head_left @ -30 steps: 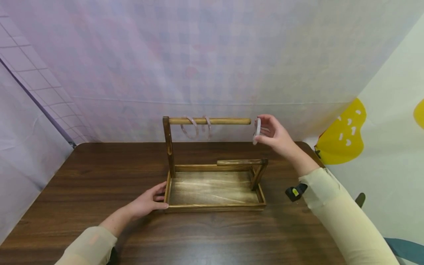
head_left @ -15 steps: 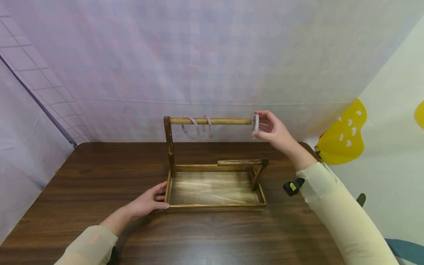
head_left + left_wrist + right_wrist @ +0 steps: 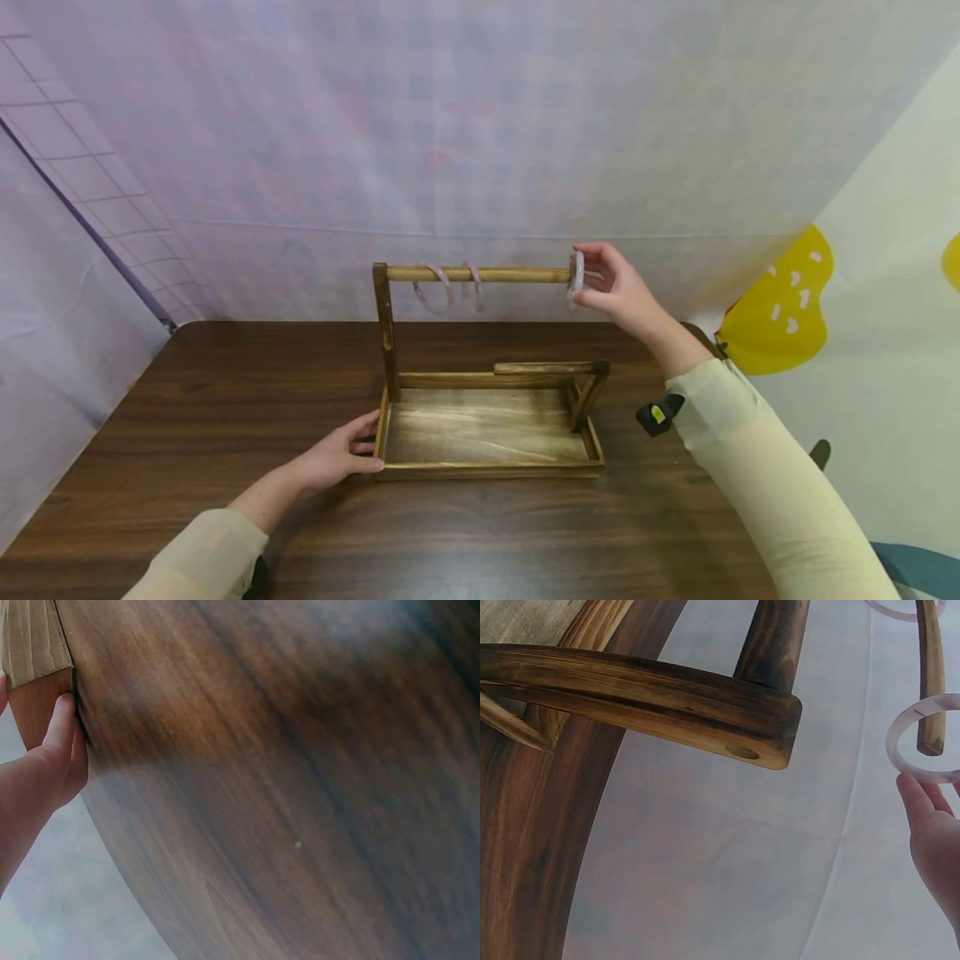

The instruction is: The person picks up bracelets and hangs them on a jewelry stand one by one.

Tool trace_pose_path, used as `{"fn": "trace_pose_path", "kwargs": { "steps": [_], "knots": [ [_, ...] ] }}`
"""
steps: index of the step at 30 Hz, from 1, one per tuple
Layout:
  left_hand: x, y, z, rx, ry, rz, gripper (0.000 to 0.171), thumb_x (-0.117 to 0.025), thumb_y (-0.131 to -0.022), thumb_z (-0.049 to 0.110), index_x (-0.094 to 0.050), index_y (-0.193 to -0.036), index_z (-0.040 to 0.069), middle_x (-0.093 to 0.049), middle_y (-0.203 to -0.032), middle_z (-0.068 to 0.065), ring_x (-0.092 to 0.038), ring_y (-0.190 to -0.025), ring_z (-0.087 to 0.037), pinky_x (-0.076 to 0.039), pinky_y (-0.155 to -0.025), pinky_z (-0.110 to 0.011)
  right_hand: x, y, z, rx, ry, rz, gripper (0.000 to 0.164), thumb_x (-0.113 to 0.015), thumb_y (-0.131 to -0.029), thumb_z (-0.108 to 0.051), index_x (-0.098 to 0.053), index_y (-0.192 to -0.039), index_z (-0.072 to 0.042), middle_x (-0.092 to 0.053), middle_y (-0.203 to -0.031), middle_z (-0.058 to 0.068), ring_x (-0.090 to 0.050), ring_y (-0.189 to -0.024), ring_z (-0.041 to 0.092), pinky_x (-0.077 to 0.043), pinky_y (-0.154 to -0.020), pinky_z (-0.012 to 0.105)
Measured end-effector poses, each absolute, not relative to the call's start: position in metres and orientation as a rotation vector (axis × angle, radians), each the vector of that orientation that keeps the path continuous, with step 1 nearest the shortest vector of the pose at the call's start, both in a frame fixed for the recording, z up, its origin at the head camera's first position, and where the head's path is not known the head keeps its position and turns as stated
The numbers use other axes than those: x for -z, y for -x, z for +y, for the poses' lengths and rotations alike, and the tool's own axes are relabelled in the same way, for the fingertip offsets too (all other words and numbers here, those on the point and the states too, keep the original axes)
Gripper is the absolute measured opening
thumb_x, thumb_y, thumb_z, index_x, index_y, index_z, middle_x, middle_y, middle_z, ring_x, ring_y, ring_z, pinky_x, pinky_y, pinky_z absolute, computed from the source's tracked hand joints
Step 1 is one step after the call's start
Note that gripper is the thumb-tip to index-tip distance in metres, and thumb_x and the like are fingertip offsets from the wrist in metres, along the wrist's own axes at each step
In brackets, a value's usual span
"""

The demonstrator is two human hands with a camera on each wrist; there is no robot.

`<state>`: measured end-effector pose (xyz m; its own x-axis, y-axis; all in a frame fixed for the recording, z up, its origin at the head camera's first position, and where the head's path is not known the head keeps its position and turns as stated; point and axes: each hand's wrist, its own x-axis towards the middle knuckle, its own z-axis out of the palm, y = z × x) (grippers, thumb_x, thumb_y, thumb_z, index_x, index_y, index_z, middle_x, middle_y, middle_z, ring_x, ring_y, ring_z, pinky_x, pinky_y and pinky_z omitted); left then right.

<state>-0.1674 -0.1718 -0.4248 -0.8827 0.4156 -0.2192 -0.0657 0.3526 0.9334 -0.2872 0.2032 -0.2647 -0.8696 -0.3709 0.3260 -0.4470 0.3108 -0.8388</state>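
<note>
My right hand [image 3: 618, 287] pinches a pale, marbled bangle [image 3: 577, 273] between thumb and fingers at the free right end of the upper wooden rod [image 3: 517, 274]. In the right wrist view, the rod's tip [image 3: 931, 742] shows inside the bangle's ring [image 3: 900, 731]. Two more bangles hang on this rod, a tilted one [image 3: 448, 292] and another just right of it [image 3: 477, 287]. My left hand [image 3: 333, 458] touches the left end of the wooden rack's tray base [image 3: 487, 471], thumb at the front corner. The left wrist view shows a straight finger [image 3: 63, 712] against the tray's end.
A shorter, lower rod [image 3: 543, 367] on a post at the tray's right end points left. The rack stands on a dark wood table [image 3: 480, 533]. Behind hangs a pale checked cloth [image 3: 480, 150]; a yellow shape [image 3: 780, 304] is on the right wall.
My right hand has moved left and slightly up, bringing the bangle from beside the upper rod to its tip. The left hand stays at the tray's end.
</note>
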Motion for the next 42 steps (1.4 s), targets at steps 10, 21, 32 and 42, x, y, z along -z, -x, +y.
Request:
{"fn": "trace_pose_path", "kwargs": {
  "steps": [10, 21, 32, 42],
  "knots": [
    [0.426, 0.169, -0.172, -1.545, -0.305, 2.202, 0.084, -0.065, -0.087, 0.006, -0.008, -0.147, -0.008, -0.026, -0.144, -0.036, -0.036, -0.128, -0.050, -0.046, -0.097, -0.048, 0.259, 0.291, 0.198, -1.645, -0.784, -2.487, 0.058, -0.053, -0.080, 0.011, -0.031, -0.133, 0.012, -0.044, -0.126, 0.010, -0.042, -0.123, 0.030, -0.032, -0.111, 0.043],
    [0.427, 0.170, -0.173, -1.552, -0.280, 2.193, 0.084, -0.065, -0.087, 0.007, -0.008, -0.147, -0.006, -0.025, -0.145, -0.034, -0.034, -0.129, -0.050, -0.045, -0.098, -0.049, 0.254, 0.291, 0.194, -1.648, -0.799, -2.501, 0.058, -0.052, -0.081, 0.011, -0.029, -0.134, 0.012, -0.036, -0.136, 0.028, -0.037, -0.129, 0.039, -0.028, -0.113, 0.047],
    [0.430, 0.171, -0.174, -1.557, -0.291, 2.196, 0.084, -0.065, -0.086, 0.007, -0.009, -0.147, -0.007, -0.026, -0.144, -0.035, -0.035, -0.128, -0.051, -0.045, -0.098, -0.049, 0.254, 0.294, 0.191, -1.604, -0.832, -2.506, 0.059, -0.054, -0.079, 0.012, -0.030, -0.133, 0.013, -0.034, -0.137, 0.031, -0.035, -0.130, 0.039, -0.026, -0.114, 0.046],
    [0.429, 0.170, -0.175, -1.545, -0.275, 2.198, 0.083, -0.065, -0.087, 0.008, -0.009, -0.147, -0.006, -0.027, -0.144, -0.035, -0.035, -0.129, -0.050, -0.045, -0.098, -0.049, 0.253, 0.297, 0.187, -1.523, -0.865, -2.538, 0.060, -0.058, -0.079, 0.009, -0.031, -0.133, 0.012, -0.034, -0.138, 0.030, -0.035, -0.132, 0.039, -0.027, -0.113, 0.047]
  ]
}}
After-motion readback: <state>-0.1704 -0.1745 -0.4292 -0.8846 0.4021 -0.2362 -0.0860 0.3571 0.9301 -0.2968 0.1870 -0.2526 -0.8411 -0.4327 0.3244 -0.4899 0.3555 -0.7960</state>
